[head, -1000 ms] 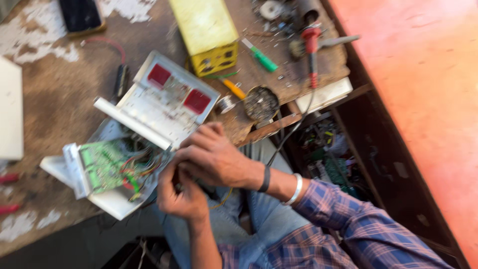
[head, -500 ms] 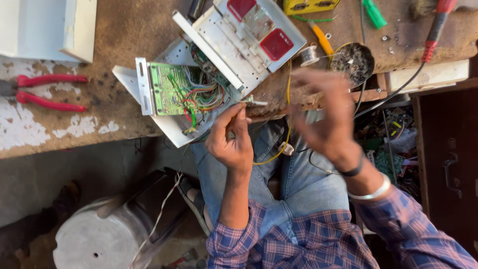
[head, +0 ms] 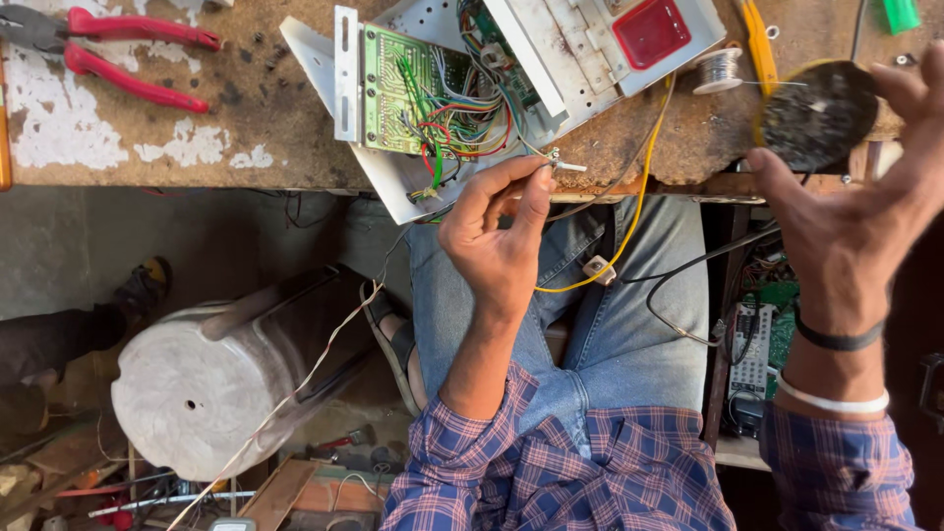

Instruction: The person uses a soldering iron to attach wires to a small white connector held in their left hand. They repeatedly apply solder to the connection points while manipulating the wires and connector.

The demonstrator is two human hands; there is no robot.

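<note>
Change: since half a second ago the right hand (head: 865,211) has swung out from over the lap to the right edge of view, and the left hand (head: 501,241) has lifted nearer the tabletop (head: 246,108) edge.
Left hand: thumb and forefinger pinched on a small white wire end (head: 568,165), palm toward the camera, just below the tabletop edge.
Right hand: spread wide and released, holding nothing, fingers reaching up beside a round dark disc (head: 818,113) and partly in front of it; whether they touch it cannot be told.
Wire end: at the left fingertips, just beside the lower corner of the opened white case (head: 551,59).
Circuit board (head: 393,88): green, standing on edge inside the case, up and left of the left hand, with coloured wires (head: 452,123) bunched beside it.
Yellow wire (head: 629,226): loops down from the tabletop across the lap, between the two hands.
Solder spool (head: 721,71): above the gap between the hands, near the disc.
Red pliers (head: 118,49): far to the left of the left hand, on the tabletop.
Grey drum (head: 226,383): on the floor, below and left of the left hand.
</note>
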